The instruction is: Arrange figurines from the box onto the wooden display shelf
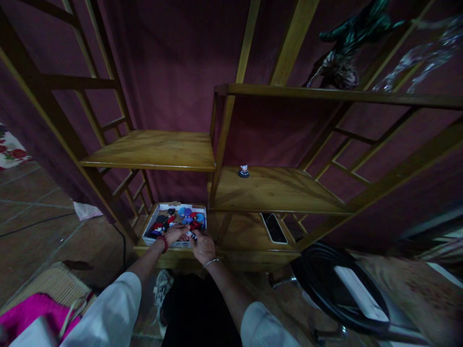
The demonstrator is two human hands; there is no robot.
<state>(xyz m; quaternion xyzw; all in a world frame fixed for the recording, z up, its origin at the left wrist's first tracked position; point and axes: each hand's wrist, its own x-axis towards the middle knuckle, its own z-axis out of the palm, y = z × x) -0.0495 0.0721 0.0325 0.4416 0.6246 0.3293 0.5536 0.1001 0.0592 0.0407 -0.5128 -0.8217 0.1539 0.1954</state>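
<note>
A shallow white box (146,237) on the low shelf holds several small colourful figurines (187,215), mostly red, blue, purple and black. My left hand (176,233), with a red bead bracelet at the wrist, reaches over the box's front edge. Beside it my right hand (203,248), wearing a silver bangle, has its fingers closed on a small black-and-white figurine (191,235). The left fingertips are close to that same figurine; whether they grip it is too small to make out. One white-and-dark cat figurine (243,171) stands alone on the middle shelf.
A phone (274,228) lies on the low shelf to the right. Above are a bare left shelf (152,149) and an upper right shelf with a dark green sculpture (343,48) and a clear ornament. At lower right stands a black round-framed stool (325,284); a woven mat (47,289) is at left.
</note>
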